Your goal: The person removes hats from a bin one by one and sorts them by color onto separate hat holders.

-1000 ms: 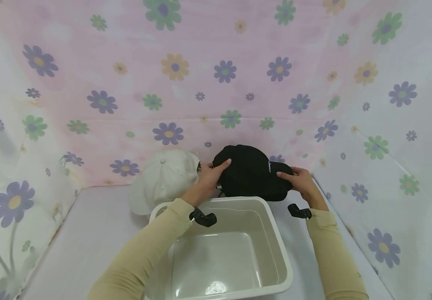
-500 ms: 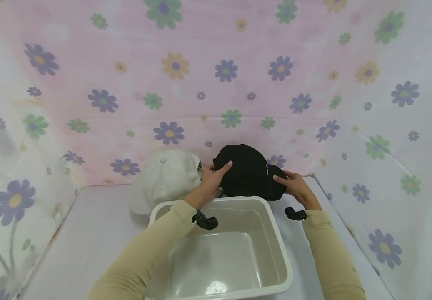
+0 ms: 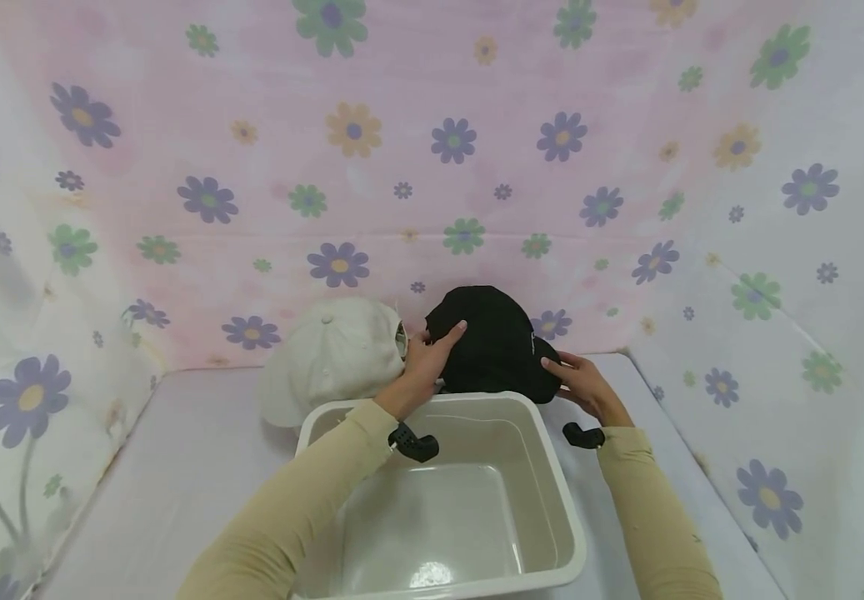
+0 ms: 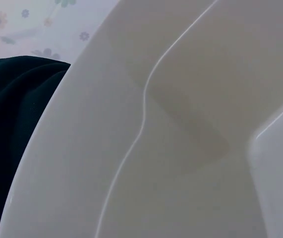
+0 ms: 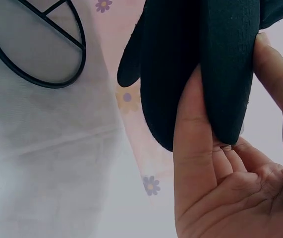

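In the head view a black cap (image 3: 480,337) is between my two hands, behind the plastic tub (image 3: 577,533). My left hand (image 3: 426,364) grips its left side, thumb on the near face, other fingers mostly hidden. With thumb and fingers my right hand (image 3: 585,385) pinches the brim (image 3: 547,377) at the right. In the right wrist view, the index finger (image 5: 193,144) reaches between two dark layers of the cap (image 5: 230,74). Beside the left hand sits a white cap (image 3: 337,350). Only a dark edge of the black cap (image 4: 22,114) shows in the left wrist view.
The light tub stands on the white table cover (image 3: 177,467) before me, its rear rim close under my left wrist. Flowered cloth walls (image 3: 372,200) enclose the back and sides. A black oval wire frame (image 5: 47,85) shows in the right wrist view.
My right hand has moved left and slightly down, carrying the brim inward so it shows narrower. The left hand keeps its grip nearly in place. Tub and white cap look unmoved.
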